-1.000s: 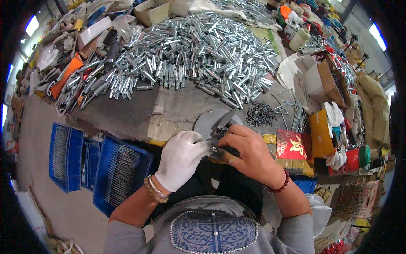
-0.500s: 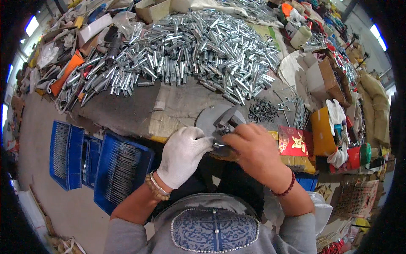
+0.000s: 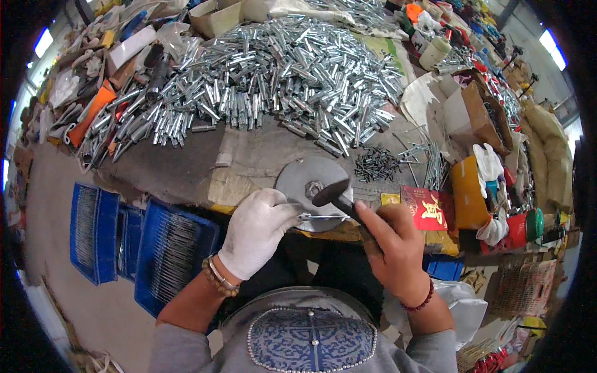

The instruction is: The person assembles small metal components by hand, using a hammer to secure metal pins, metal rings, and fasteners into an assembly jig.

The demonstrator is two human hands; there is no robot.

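My left hand [image 3: 256, 233], in a white glove, pinches a thin shiny metal rod [image 3: 320, 217] that lies across the near part of a round grey metal disc [image 3: 295, 180]. Bare, my right hand [image 3: 398, 252] is wrapped round the handle of a hammer [image 3: 333, 193]. The dark hammer head hovers over the disc, just beyond the rod. At the disc's middle sits a nut-like metal piece [image 3: 313, 188]. Beyond both hands a large heap of silver metal tubes [image 3: 273, 74] spreads over the bench. Small black screw-like parts [image 3: 376, 163] are piled right of the disc.
Blue trays [image 3: 177, 255] of thin metal rods stand at the lower left. Right of the disc lie a red printed packet [image 3: 429, 208] and loose long rods [image 3: 429, 161]. A cardboard box [image 3: 479, 115] and a yellow box [image 3: 467, 186] with white gloves edge the bench's right side.
The hammer, lying over the disc before, is now raised in my right hand, which has moved right and nearer me. My left hand still holds metal; the rod now shows plainly.
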